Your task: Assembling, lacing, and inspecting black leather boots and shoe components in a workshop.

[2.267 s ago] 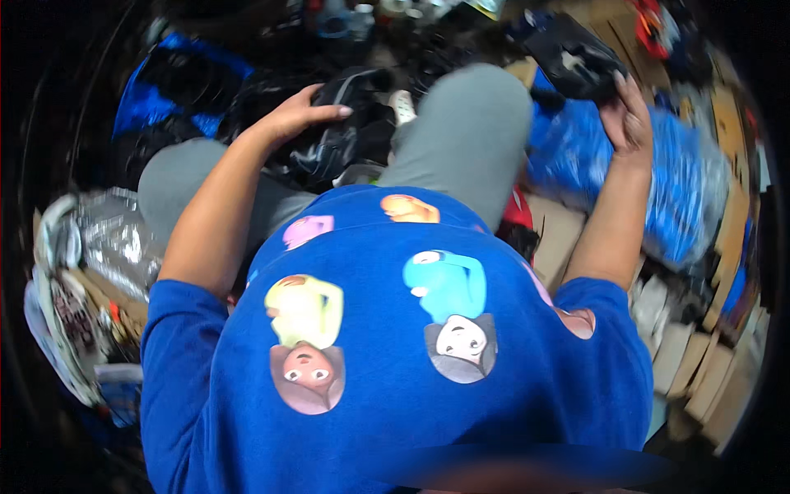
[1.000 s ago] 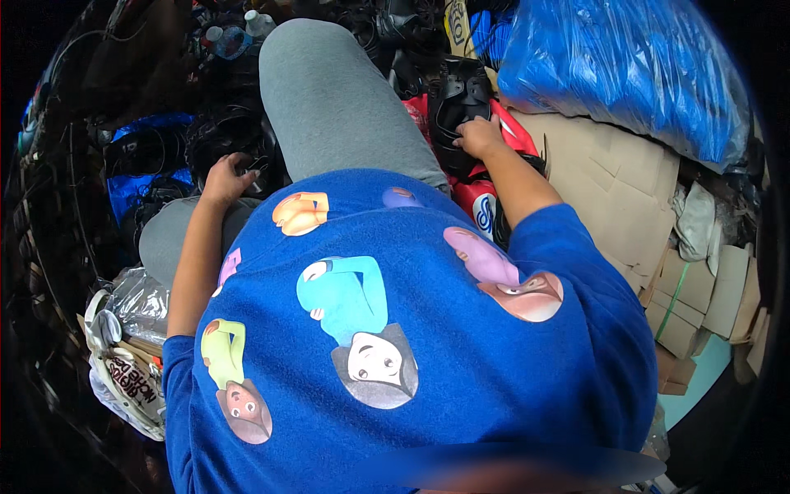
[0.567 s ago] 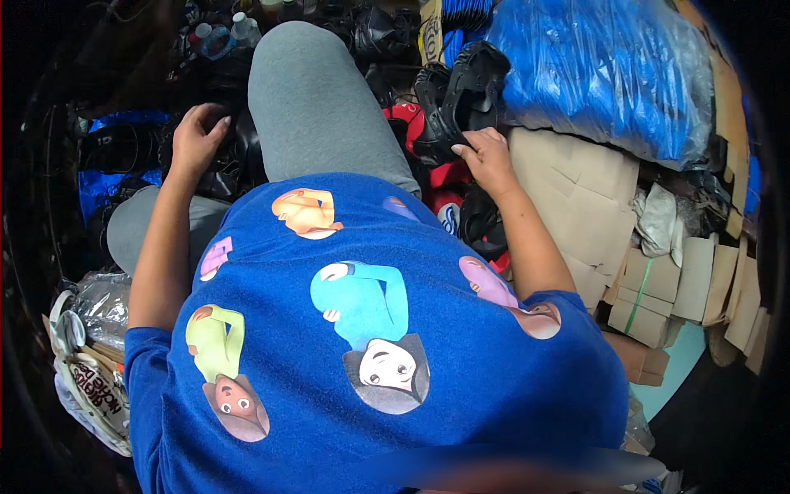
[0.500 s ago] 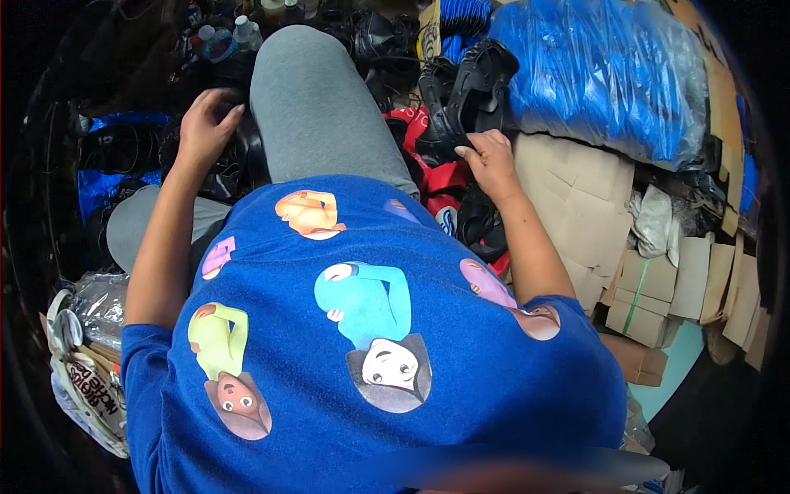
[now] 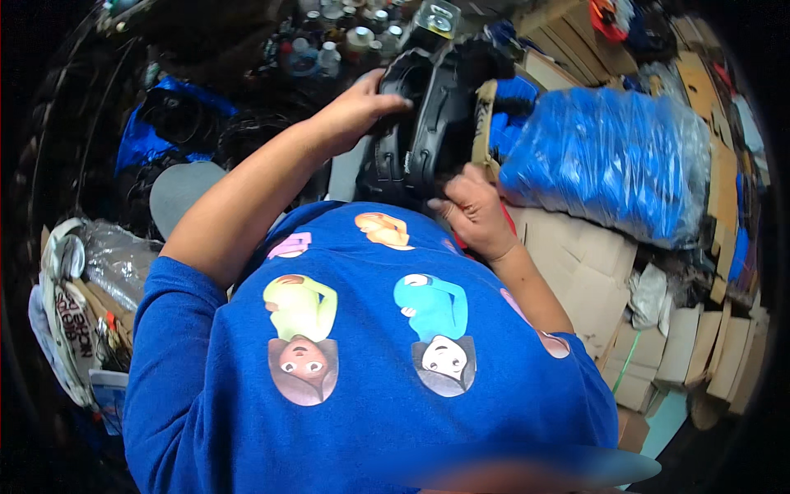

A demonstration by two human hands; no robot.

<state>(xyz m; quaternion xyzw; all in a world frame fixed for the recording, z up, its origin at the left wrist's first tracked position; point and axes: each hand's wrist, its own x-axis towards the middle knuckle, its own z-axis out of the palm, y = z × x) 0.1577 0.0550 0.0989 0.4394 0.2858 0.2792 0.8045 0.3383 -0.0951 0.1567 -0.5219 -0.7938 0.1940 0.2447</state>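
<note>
We see the blue shirt [image 5: 362, 362] filling the foreground. To its right, a clear plastic bag [image 5: 605, 169] is packed with shiny blue things, beside flat cardboard [image 5: 568, 255]. At the left lie a crumpled clear bag [image 5: 123, 257] and a white bag [image 5: 76, 342] whose contents we cannot make out. Two black shoes [image 5: 393, 152] stand side by side between the hands, just beyond the shirt's front. The left hand [image 5: 354, 114] lies by the left shoe, thumb spread from its fingers; we cannot tell whether it grips. The right hand [image 5: 479, 214] curls near the right shoe's lower end; its hold is unclear to us. Farther off we see a clear box [image 5: 436, 16] and capped bottles [image 5: 360, 39], contents too dim to read.
</note>
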